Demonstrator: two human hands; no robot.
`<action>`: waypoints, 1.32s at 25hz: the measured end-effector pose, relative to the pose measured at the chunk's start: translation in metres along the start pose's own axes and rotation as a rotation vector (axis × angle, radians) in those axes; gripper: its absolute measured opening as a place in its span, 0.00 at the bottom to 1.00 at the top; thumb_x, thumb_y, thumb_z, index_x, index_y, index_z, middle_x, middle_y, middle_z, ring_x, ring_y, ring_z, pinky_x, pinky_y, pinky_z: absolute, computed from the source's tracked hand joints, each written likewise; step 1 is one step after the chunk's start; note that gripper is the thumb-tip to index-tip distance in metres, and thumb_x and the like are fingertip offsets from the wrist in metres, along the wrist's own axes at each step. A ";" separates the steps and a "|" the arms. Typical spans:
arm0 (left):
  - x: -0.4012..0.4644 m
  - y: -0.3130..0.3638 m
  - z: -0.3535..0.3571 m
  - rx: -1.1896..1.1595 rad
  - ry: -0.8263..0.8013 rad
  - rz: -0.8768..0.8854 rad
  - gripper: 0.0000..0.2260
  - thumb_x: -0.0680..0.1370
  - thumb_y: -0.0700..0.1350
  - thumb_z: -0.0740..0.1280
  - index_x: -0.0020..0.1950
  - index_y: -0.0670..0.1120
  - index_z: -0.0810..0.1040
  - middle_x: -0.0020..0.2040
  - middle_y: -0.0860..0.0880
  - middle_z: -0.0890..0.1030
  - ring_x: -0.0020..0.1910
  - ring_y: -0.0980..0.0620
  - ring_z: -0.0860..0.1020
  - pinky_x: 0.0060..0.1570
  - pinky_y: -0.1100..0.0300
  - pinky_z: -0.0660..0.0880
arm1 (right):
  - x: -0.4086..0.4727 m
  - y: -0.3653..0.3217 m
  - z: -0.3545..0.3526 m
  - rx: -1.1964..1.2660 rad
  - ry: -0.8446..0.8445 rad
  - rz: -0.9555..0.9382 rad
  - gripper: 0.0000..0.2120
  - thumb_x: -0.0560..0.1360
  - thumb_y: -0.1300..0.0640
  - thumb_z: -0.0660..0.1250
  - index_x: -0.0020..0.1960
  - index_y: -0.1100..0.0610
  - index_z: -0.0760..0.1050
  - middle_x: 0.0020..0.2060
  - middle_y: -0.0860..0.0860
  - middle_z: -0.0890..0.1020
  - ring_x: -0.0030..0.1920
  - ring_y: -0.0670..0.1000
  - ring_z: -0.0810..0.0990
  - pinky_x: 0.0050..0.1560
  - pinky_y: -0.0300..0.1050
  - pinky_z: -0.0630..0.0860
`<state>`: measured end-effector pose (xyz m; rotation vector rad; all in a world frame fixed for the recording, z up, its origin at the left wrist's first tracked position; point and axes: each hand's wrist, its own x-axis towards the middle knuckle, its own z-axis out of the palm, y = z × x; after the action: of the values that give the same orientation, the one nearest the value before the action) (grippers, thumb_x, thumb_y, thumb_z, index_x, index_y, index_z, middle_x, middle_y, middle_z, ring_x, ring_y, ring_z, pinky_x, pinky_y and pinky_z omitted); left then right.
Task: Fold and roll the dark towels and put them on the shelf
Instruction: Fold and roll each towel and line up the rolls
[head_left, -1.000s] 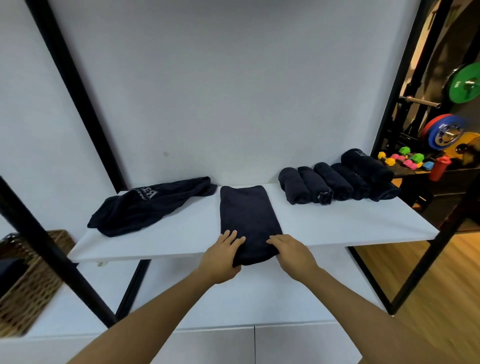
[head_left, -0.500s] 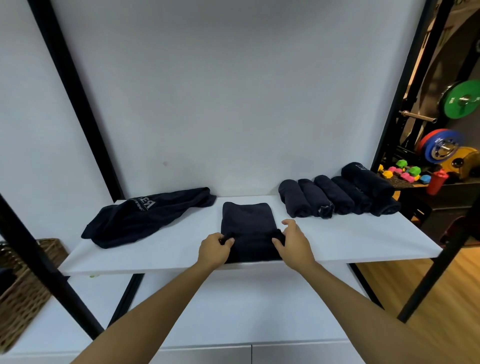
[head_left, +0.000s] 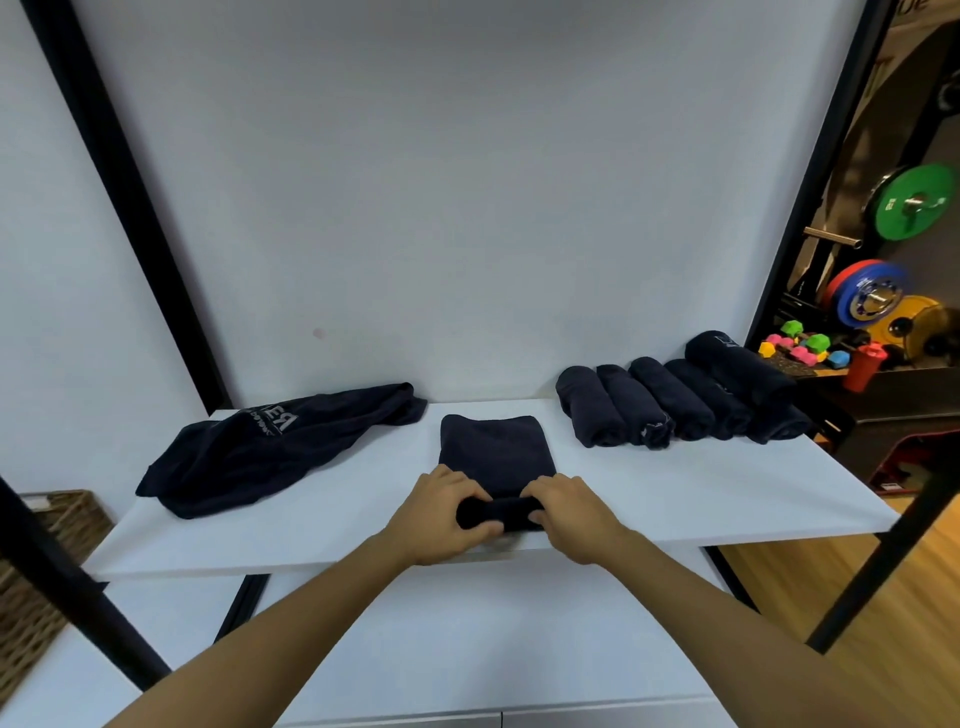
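Note:
A folded dark towel (head_left: 493, 452) lies in the middle of the white shelf (head_left: 727, 499), its near end curled into a short roll. My left hand (head_left: 441, 514) grips the left end of that roll and my right hand (head_left: 571, 514) grips the right end. An unfolded dark towel with a pale logo (head_left: 270, 447) lies crumpled at the shelf's left. Several rolled dark towels (head_left: 675, 400) sit side by side at the back right, one stacked on top.
Black frame posts stand at the left (head_left: 130, 208) and the right (head_left: 810, 182). A wicker basket (head_left: 36, 582) sits low at the left. A lower white shelf (head_left: 467, 649) lies under my arms. Weight plates and coloured dumbbells (head_left: 800, 348) are beyond the right post.
Both hands lifted the towel's near edge and turned it over into a roll, moving away from me along the towel. The flat part grew shorter.

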<state>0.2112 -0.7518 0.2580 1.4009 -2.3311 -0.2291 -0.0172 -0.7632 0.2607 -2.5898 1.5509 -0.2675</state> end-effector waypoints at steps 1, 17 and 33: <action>0.000 0.000 -0.001 0.087 -0.056 0.025 0.20 0.73 0.66 0.64 0.56 0.56 0.79 0.49 0.59 0.78 0.53 0.57 0.69 0.56 0.61 0.66 | 0.004 0.000 -0.005 0.053 -0.060 0.042 0.08 0.81 0.55 0.60 0.59 0.51 0.73 0.53 0.50 0.78 0.51 0.53 0.74 0.53 0.48 0.72; 0.059 -0.028 -0.002 -0.050 -0.090 -0.122 0.05 0.80 0.47 0.64 0.51 0.51 0.79 0.45 0.54 0.77 0.47 0.51 0.76 0.50 0.58 0.73 | 0.020 0.007 0.007 -0.124 0.103 -0.049 0.19 0.77 0.50 0.65 0.68 0.50 0.72 0.59 0.48 0.77 0.56 0.53 0.75 0.59 0.46 0.68; 0.100 -0.053 -0.013 -0.050 -0.482 -0.111 0.13 0.81 0.53 0.63 0.59 0.46 0.78 0.55 0.46 0.78 0.54 0.46 0.76 0.56 0.53 0.73 | 0.072 -0.001 0.013 -0.330 0.065 0.056 0.17 0.70 0.56 0.71 0.58 0.53 0.75 0.49 0.50 0.78 0.45 0.54 0.76 0.47 0.46 0.69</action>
<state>0.2184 -0.8635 0.2777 1.5899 -2.5941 -0.7240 0.0201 -0.8264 0.2550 -2.7966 1.8249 -0.0971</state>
